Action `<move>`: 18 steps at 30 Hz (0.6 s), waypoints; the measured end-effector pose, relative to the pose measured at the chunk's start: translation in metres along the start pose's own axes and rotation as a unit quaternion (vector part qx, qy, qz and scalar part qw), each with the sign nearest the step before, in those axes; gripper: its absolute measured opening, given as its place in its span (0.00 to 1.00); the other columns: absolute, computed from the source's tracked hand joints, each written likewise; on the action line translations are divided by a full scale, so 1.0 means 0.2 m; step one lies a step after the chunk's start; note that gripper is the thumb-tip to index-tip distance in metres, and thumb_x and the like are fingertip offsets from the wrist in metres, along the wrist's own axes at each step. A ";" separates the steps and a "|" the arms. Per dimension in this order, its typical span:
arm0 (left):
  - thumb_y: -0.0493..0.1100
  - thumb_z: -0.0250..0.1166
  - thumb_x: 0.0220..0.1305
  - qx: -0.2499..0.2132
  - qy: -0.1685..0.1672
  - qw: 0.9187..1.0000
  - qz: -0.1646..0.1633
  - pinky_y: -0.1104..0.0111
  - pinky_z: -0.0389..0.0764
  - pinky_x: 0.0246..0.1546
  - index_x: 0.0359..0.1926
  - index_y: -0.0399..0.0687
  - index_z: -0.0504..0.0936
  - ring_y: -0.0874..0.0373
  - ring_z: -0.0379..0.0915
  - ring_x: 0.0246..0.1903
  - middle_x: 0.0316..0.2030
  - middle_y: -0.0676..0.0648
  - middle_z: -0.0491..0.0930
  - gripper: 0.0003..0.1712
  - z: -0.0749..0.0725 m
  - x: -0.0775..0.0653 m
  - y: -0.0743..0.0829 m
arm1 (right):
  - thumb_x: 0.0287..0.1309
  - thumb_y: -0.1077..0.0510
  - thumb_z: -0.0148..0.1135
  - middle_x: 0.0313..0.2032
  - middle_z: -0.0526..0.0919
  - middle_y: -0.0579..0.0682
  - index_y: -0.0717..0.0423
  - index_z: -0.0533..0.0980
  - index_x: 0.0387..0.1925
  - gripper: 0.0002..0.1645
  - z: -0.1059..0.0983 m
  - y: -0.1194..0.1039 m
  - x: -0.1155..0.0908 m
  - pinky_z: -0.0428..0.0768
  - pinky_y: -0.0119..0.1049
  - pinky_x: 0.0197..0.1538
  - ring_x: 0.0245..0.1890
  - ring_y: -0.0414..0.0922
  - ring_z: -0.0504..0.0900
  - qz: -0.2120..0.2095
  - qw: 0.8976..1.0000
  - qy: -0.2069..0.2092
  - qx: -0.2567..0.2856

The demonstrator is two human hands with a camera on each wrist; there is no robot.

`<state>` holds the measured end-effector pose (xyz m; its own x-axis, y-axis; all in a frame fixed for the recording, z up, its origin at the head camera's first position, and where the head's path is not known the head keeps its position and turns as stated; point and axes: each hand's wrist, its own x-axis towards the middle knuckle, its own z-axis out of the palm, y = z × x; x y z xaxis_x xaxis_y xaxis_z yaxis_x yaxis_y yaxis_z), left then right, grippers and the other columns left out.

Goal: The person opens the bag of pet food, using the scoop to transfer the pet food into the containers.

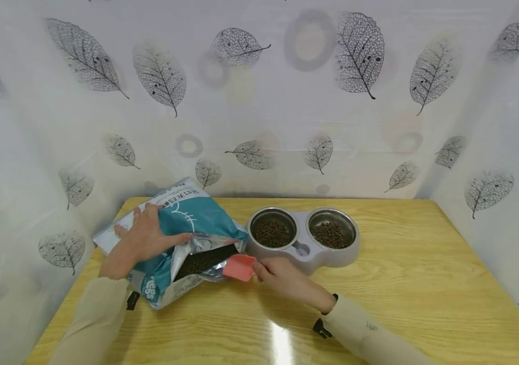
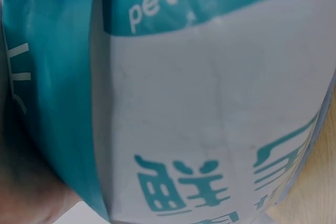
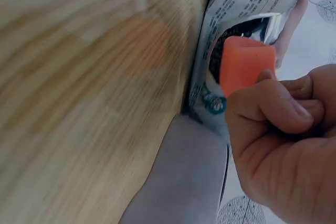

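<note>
Sleeves point(image 1: 371, 332) closest; right hand point(image 1: 285, 278) curled round pink scoop point(image 1: 238, 267) at mouth of bag point(image 1: 205, 215), left hand point(image 1: 143, 238) splayed across bag.

The table point(image 1: 423, 289) has a yellowish wood-grain top, with a bright patch of glare near the middle of its near side. On the left lies a teal-and-white bag point(image 1: 205, 213); just right of it, toward the far edge, stands a pale grey double-bowl feeder point(image 1: 302, 229).
</note>
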<state>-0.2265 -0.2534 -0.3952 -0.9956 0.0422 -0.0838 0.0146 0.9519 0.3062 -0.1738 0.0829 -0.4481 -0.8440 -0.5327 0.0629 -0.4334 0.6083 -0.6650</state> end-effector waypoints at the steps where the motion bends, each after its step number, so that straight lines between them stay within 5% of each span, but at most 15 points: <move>1: 0.87 0.52 0.37 0.000 0.001 1.000 0.001 0.19 0.31 0.44 0.69 0.36 0.46 0.24 0.29 0.68 0.68 0.27 0.48 0.74 0.00 0.00 0.00 | 0.72 0.51 0.44 0.15 0.68 0.38 0.52 0.76 0.21 0.25 0.01 -0.01 0.01 0.63 0.26 0.21 0.14 0.32 0.61 0.006 1.000 -0.002 0.003; 7: 0.87 0.53 0.38 -0.001 0.003 1.000 0.004 0.19 0.31 0.44 0.68 0.36 0.46 0.24 0.29 0.68 0.67 0.27 0.49 0.73 0.01 0.00 0.01 | 0.71 0.54 0.42 0.11 0.67 0.40 0.60 0.80 0.20 0.28 0.03 -0.08 0.08 0.62 0.28 0.16 0.10 0.36 0.61 0.062 0.997 -0.038 0.038; 13: 0.88 0.51 0.37 0.001 0.002 1.000 0.003 0.19 0.31 0.45 0.69 0.35 0.46 0.24 0.30 0.68 0.67 0.27 0.49 0.74 0.01 0.00 0.01 | 0.68 0.62 0.42 0.10 0.62 0.40 0.53 0.67 0.12 0.26 0.03 -0.11 0.15 0.58 0.25 0.11 0.06 0.34 0.57 0.022 0.996 -0.071 0.042; 18: 0.88 0.51 0.37 0.004 -0.003 1.000 0.000 0.19 0.31 0.45 0.70 0.36 0.45 0.24 0.29 0.68 0.68 0.27 0.47 0.75 0.00 0.00 0.01 | 0.69 0.62 0.41 0.09 0.61 0.41 0.52 0.66 0.12 0.26 0.05 -0.12 0.19 0.58 0.26 0.08 0.03 0.35 0.57 0.048 0.994 -0.081 0.061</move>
<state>-0.2256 -0.2514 -0.3953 -0.9951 0.0433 -0.0889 0.0149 0.9545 0.2979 -0.1918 0.0424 -0.4359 -0.8133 -0.5697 -0.1185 -0.3040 0.5896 -0.7483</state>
